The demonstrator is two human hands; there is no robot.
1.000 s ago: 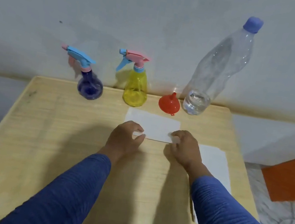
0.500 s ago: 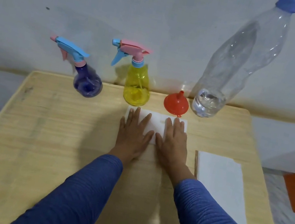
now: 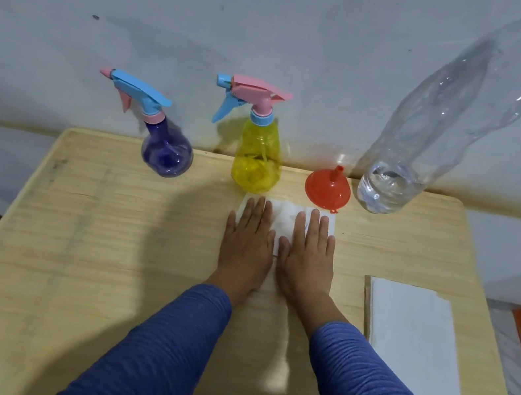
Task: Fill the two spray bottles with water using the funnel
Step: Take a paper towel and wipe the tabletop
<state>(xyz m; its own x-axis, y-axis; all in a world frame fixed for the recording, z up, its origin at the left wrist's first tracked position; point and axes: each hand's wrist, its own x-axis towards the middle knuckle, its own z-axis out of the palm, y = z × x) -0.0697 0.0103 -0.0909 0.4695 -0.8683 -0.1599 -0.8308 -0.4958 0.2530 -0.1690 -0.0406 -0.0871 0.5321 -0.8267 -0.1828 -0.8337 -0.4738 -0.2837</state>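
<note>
Both your hands lie flat and open, side by side, gripping nothing: your left hand (image 3: 247,247) and your right hand (image 3: 307,258) press palm-down on a white paper napkin (image 3: 284,219) spread on the worktop (image 3: 102,256). That reads as setup, a mat smoothed out in front of the row; no water has been poured yet, by the look of things.

Along the back edge, against the wall, everything waits. The purple spray bottle (image 3: 166,153) stands furthest to your left, the yellow spray bottle (image 3: 257,162) is next, both with trigger heads screwed on. The red funnel (image 3: 327,189) sits mouth-down, spout up, just beyond your right fingertips. The clear water bottle (image 3: 438,131) to its right holds only a shallow pool at the bottom, blue cap on.

A stack of white paper (image 3: 412,356) rests at your right, well apart.

Your next move, I'd judge: lift off the napkin, bring one sprayer forward and unscrew its head, since nothing goes in until a neck is open. Then flip the funnel spout-down into it.

No brand, label or writing can be read on anything here.
</note>
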